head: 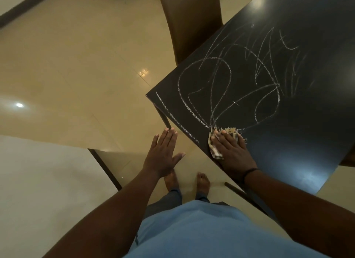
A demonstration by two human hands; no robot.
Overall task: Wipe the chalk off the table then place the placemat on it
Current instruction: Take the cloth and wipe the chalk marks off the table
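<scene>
Closest in is the person's light blue shirt [192,231], with both bare forearms reaching out from it and two bare feet on the floor below. The right hand [233,151] lies flat, fingers straight, pressing a small fringed, striped beige cloth [217,152] onto the near edge of the dark matte rectangular table [307,142]. The left hand [163,154] hangs in the air off the table's near corner, fingers spread and straight, holding nothing and touching nothing that I can see.

The white chalk scribbles [240,81] all lie ahead of the cloth, running away from the person toward the middle of the table, loops and slashes with one long dashed stroke along the left edge down to the corner. The cloth sits just at the bottom tip of the loops, so the wiping hand is the nearer one by far, and I judge the work has hardly begun (nearly all the marks look intact). The sweep would need to push forward and to the right.

No placemat shows anywhere here.

A brown high-backed chair [190,23] is tucked at the far-left side of the table. Glossy cream floor tiles [76,65] mirror the ceiling lights, and a pale flat surface [38,181] fills the lower left.
</scene>
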